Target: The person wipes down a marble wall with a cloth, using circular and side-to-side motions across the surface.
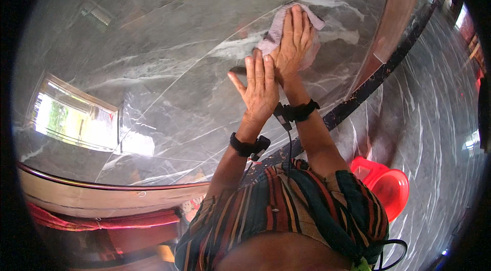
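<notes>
My right hand [293, 43] lies flat over a pale pink cloth [273, 32] and presses it against a glossy grey marble-patterned tiled surface [184, 41]. Parts of the cloth show past the fingertips and on both sides of the hand. Just left of it, my left hand [261, 89] is held with fingers spread and nothing in its grasp. Its fingertips are close to the cloth's lower edge; whether they touch is unclear. Each wrist wears a black strap with a small device, the right one [301, 112] trailing a cable.
A dark speckled strip [339, 117] divides this surface from more veined tiling [425, 117] on the right. A red plastic basin [391, 190] sits at lower right. A brown band [395, 6] runs along the upper right. Red fabric [107, 223] hangs at lower left.
</notes>
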Demonstrator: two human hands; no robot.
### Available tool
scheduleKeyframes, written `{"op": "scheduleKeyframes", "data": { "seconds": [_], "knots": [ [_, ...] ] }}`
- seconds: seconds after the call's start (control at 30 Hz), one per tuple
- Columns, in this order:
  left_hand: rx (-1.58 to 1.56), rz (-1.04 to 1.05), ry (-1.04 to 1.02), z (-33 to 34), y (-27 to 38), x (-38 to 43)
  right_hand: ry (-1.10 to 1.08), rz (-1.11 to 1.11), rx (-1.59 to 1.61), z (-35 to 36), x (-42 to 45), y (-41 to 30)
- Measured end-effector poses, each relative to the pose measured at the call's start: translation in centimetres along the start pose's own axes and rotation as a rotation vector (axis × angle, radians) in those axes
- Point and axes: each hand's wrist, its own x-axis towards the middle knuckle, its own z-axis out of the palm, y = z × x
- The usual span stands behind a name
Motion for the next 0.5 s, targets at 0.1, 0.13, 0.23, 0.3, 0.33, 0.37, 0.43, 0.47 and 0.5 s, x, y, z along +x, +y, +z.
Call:
{"op": "scheduleKeyframes", "data": {
  "seconds": [0.1,0.13,0.23,0.3,0.33,0.37,0.43,0.47,0.5],
  "knots": [
    [-0.060,0.033,-0.033,0.7,1.3,0.3,0.028,0.073,-0.031,-0.4,-0.1,1.8],
    [-0.092,0.046,-0.034,0.8,1.4,0.3,0.026,0.082,-0.001,-0.6,-0.5,2.1],
    [-0.161,0.040,-0.035,0.4,1.3,-0.6,0.009,0.154,-0.072,-0.4,-1.8,1.9],
    [-0.138,0.055,-0.016,0.2,0.9,-1.3,-0.015,0.176,-0.053,-0.2,-2.7,1.6],
    [-0.115,0.060,-0.022,0.1,0.6,-1.7,-0.010,0.185,-0.020,-0.1,-3.1,1.3],
    [-0.126,0.055,-0.021,-0.2,0.2,-2.2,-0.046,0.206,-0.040,0.0,-3.7,0.8],
    [-0.122,0.057,-0.028,-0.7,-0.3,-3.0,-0.072,0.244,-0.018,-0.1,-4.8,-0.2],
    [-0.120,0.035,-0.099,-0.6,-0.3,-2.9,-0.101,0.262,-0.063,0.0,-4.8,-0.1],
    [-0.116,0.026,-0.088,-0.6,-0.3,-3.1,-0.110,0.268,-0.064,0.1,-5.1,-0.2]
  ]
}}
